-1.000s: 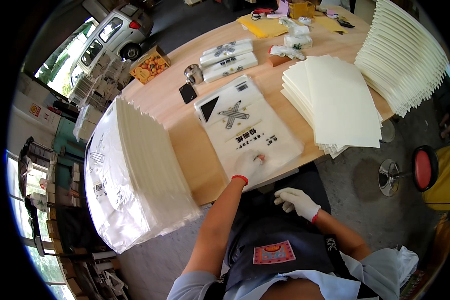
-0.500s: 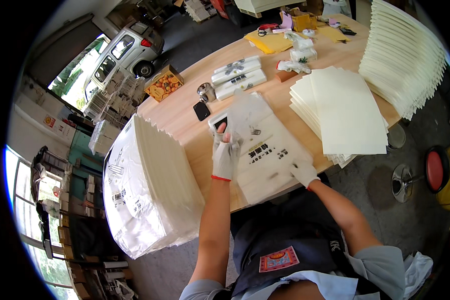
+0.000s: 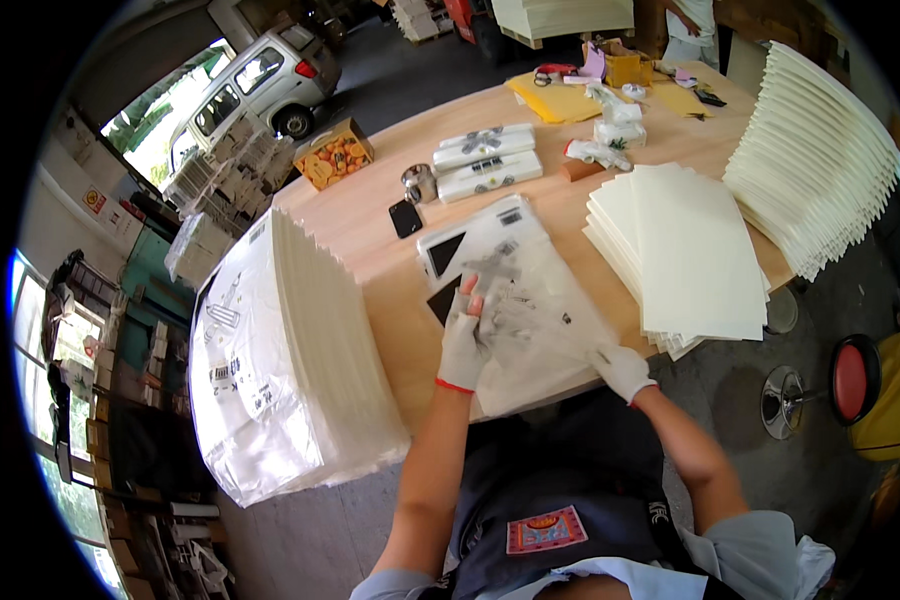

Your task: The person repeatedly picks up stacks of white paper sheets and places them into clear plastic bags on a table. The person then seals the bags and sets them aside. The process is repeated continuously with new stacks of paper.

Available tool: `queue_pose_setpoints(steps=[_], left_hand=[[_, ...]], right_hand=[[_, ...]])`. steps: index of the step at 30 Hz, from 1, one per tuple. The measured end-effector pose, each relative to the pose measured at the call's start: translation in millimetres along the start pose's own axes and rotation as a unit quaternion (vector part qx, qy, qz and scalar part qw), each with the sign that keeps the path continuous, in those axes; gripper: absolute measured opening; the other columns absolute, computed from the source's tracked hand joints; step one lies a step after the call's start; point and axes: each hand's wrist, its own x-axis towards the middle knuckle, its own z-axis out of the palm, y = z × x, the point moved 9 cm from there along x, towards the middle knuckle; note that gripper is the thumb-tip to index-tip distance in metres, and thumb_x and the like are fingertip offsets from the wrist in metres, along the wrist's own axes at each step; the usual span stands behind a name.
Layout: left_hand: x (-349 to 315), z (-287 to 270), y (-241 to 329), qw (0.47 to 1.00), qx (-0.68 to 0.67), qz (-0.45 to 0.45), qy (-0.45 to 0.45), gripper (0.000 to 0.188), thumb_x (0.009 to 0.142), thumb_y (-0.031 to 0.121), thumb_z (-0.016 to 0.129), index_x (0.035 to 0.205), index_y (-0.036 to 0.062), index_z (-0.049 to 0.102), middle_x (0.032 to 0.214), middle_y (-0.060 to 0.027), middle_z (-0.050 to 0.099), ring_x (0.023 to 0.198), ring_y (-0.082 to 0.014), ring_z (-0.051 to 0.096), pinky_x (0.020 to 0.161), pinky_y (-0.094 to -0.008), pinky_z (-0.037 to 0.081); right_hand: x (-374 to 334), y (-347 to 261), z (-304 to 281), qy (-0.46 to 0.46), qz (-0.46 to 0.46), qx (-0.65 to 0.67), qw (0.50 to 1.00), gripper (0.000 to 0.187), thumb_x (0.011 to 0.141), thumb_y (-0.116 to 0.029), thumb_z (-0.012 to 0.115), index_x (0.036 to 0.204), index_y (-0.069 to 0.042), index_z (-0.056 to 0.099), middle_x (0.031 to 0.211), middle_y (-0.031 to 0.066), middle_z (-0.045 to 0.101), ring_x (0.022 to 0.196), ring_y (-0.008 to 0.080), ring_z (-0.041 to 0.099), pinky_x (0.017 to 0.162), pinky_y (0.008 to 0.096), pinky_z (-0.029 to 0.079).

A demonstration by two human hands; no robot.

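A stack of clear printed plastic bags lies flat near the table's front edge, its top bag wrinkled and partly lifted. My left hand, in a white glove with a red cuff and bare fingertips, is closed on the film at the bag's left side. At the near right corner my right hand, gloved the same way, pinches the bag's edge; its fingertips are partly hidden. Left of my hands stands a thick stack of white sheets in a printed plastic wrap. Loose cream sheets lie fanned to the right.
Beyond the bags are a black phone, a metal pot, rolled plastic bags and a fruit box. A tall stack of sheets stands far right. A red stool is beside the table. Another person stands at the back.
The lifted film has come down and bunched beside my left hand, uncovering more of the dark print beneath. Both hands stay near the bag. The whole view has shifted slightly.
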Motion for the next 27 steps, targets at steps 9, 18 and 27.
queue_pose_setpoints(steps=[9,18,27], left_hand=[[-70.5,155.7,11.6,0.851,0.469,0.185,-0.148,0.033,0.081,-0.004,0.051,0.110,0.0082,0.060,0.090,-0.0089,0.065,0.064,-0.0183,0.060,0.058,-0.0303,0.049],[-184.9,240.1,-19.2,0.727,0.501,0.273,-0.383,0.047,0.065,0.003,0.062,0.111,0.0140,0.060,0.069,-0.0064,0.058,0.059,-0.0273,0.059,0.054,-0.0374,0.049],[-87.7,91.7,-41.2,0.852,0.487,0.176,-0.078,0.020,0.090,0.007,0.053,0.108,0.0075,0.061,0.081,-0.0164,0.061,0.072,-0.0227,0.061,0.064,-0.0295,0.047]], right_hand=[[4.4,-87.8,10.2,0.103,-0.226,-0.188,0.950,0.022,0.083,-0.024,0.053,0.094,-0.007,0.063,0.087,0.0110,0.066,0.081,0.0287,0.062,0.073,0.0376,0.048],[-8.2,-114.1,32.9,0.029,-0.282,-0.125,0.951,0.021,0.081,-0.025,0.055,0.092,-0.010,0.064,0.087,0.0116,0.065,0.080,0.0297,0.062,0.071,0.0393,0.049],[-66.9,-67.1,-84.5,0.237,-0.213,-0.106,0.942,0.028,0.077,-0.029,0.064,0.103,-0.018,0.061,0.098,0.0068,0.062,0.084,0.0247,0.057,0.074,0.0390,0.047]])
